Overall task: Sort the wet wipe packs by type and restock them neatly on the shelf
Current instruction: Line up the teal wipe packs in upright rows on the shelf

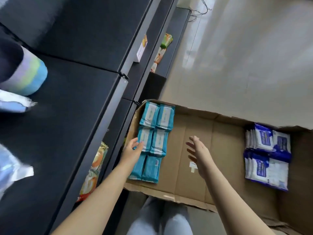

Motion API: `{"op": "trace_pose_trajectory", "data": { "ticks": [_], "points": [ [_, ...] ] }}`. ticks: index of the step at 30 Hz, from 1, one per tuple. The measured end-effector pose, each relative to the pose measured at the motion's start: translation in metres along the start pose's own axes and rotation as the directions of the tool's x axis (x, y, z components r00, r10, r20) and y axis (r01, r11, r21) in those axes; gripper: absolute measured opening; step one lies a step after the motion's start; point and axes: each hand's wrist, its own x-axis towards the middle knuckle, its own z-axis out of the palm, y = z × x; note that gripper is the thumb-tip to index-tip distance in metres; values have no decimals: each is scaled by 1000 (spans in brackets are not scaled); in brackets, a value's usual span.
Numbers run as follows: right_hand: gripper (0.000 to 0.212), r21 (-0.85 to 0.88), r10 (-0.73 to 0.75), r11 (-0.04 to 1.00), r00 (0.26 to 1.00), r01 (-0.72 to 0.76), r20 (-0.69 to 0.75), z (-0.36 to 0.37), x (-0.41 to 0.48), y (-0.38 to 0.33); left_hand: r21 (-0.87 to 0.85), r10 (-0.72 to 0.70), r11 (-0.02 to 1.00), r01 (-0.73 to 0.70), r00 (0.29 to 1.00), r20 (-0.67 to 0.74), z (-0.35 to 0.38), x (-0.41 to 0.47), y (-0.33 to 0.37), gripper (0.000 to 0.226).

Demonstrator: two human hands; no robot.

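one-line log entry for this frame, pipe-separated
phase: pick from box | left hand: touches teal packs | right hand: open over cardboard box, empty | blue-white packs: box right side, untouched

Left hand [133,148] touching teal packs [156,133], cardboard box [223,150]
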Motion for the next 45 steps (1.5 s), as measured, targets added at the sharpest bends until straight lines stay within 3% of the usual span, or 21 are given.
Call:
{"op": "trace_pose_trajectory", "data": {
  "ticks": [3,10,14,17,26,30,35,40,45],
  "points": [
    [50,98,64,993,998,-67,27,23,56,8,38,24,999,-24,1000,-6,14,64,0,58],
    [58,10,24,1000,996,-25,85,63,138,-3,-32,71,997,-73,995,-68,29,163,13,61],
    [63,-38,14,999,990,-9,141,78,170,-13,26,70,997,-68,995,-77,35,186,13,60],
    [68,-78,33,997,993,-24,113,83,183,-16,55,66,997,-60,992,-106,38,196,11,58],
    [48,-143,43,989,999,-44,-16,83,212,-10,19,87,996,-85,983,-159,35,205,4,32],
    [30,-122,23,992,998,-30,-55,89,204,2,24,96,995,-94,988,-117,37,184,-4,31],
    [29,91,26,996,998,-21,-54,64,149,23,-95,46,994,-61,987,-153,47,118,-13,13],
    [24,297,40,954,999,-39,3,2,55,34,-317,7,947,-50,991,-133,54,24,-25,14],
    [17,402,-17,915,995,-24,99,-49,-55,3,-589,-4,805,-72,992,-127,50,-104,-6,7]
  ]
}}
